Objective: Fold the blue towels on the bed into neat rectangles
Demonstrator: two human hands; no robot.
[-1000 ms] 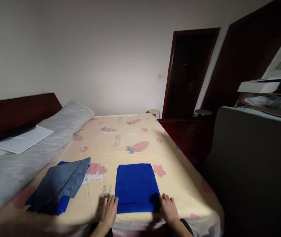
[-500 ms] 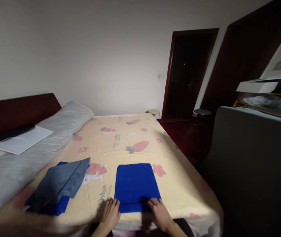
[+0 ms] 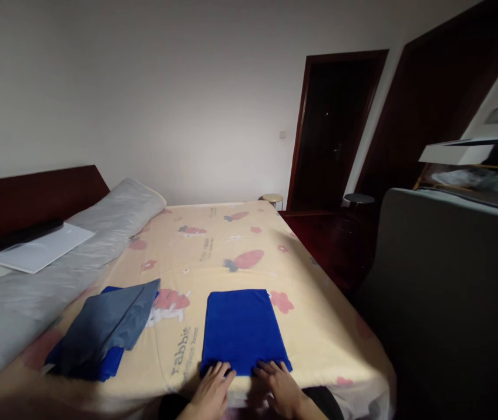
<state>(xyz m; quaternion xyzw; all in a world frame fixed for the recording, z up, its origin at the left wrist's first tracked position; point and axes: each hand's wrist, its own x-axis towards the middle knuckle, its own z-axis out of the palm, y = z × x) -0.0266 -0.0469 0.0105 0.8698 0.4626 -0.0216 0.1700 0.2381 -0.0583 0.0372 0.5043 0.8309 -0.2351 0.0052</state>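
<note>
A folded blue cloth [image 3: 242, 326] lies flat on the patterned bed sheet [image 3: 213, 245] in front of me. My left hand [image 3: 215, 388] rests on its near edge, left of the middle, fingers stretched out over the fabric. On the right part of that same edge lies my right hand [image 3: 277, 382], its fingers spread and pressing down on the cloth. Both hands are open. Off to the left sits a loose grey-blue cloth [image 3: 108, 318], crumpled on top of another blue cloth [image 3: 111, 363]. No hand touches that pile.
A rolled grey quilt [image 3: 117, 221] runs along the bed's left side, with a white board [image 3: 41, 248] on it by the dark headboard [image 3: 34, 192]. A dark panel [image 3: 441, 291] rises right of the bed. Two stools [image 3: 272, 199] stand near the door [image 3: 336, 134].
Both hands have moved inward along the cloth's near edge, from its corners closer to each other. The strip along that edge now looks smoother. The pile on the left stays put.
</note>
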